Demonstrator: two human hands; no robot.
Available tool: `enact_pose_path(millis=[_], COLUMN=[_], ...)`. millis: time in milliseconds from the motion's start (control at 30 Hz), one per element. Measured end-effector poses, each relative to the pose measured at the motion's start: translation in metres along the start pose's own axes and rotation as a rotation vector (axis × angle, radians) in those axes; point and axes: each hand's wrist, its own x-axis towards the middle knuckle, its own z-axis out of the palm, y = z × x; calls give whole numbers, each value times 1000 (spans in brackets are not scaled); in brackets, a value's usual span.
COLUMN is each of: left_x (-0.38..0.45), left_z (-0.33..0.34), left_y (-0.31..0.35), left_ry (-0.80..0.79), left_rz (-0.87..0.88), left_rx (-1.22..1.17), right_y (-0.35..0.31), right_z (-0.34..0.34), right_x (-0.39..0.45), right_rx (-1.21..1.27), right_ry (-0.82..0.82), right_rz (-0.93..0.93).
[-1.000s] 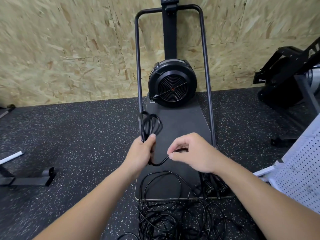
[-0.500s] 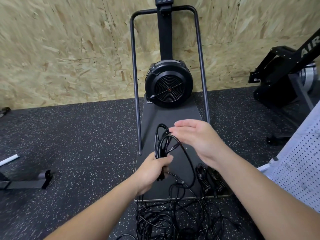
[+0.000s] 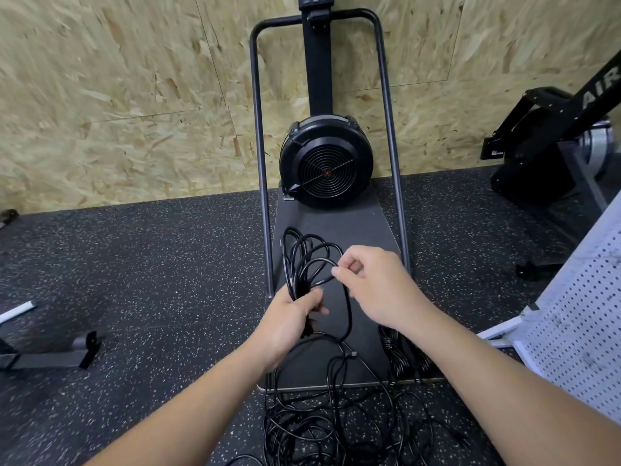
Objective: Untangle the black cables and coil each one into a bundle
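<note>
My left hand (image 3: pixel 291 314) grips the coil (image 3: pixel 304 260) at its base, loops standing up and away, while my right hand (image 3: pixel 376 284) pinches the free strand beside them, the tangle (image 3: pixel 336 422) lying below, nearer me

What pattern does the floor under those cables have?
The floor is dark grey to black with small pale speckles all over, seen in the head view.

- Left hand (image 3: pixel 289 317) grips the coiled black cable (image 3: pixel 302 260) above the platform (image 3: pixel 363 227).
- Right hand (image 3: pixel 376 284) pinches one loop.
- Tangled cables (image 3: pixel 329 425) lie at the platform's near edge.
</note>
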Motion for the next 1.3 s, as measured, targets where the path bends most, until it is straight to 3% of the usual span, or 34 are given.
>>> enact_pose_path(millis=[167,267,433,533,600,633,700,767,800,867,1000,1300], left_x=[-4,-14,-21,-22,-21,-20,-20,-20,-20,-21,-21,-23], left_z=[3,16,26,24,23,22,21,20,20,20,18,17], left_y=[1,-1,4,8,7,6,3,1,2,5,11,14], left_ry=[-217,-335,-392,-368,-321,-304,-299,-307,-305,-306,-311,-407], left_rz=[165,128,88,108,129,138,128,115,116,133,107,-28], left_rx=[268,268,168,157,172,165,98,97,127,178,164,-85], right_y=[-6,3,3,2,5,6,1,2,1,1,0,-14], right_z=[-11,-12,-14,-17,-18,-19,-19,-12,-10,-11,-12,-13], right_x=[6,14,10,9,9,8,7,4,1,1,4,1], right_rx=[235,255,191,58,-19,7,208,534,668,826,867,532], right_ry=[42,89,141,232,269,223,-22,-293,-350,-359,-340,-158], right_rz=[41,76,3,-172,-161,-60,192,271,254,207,170,207])
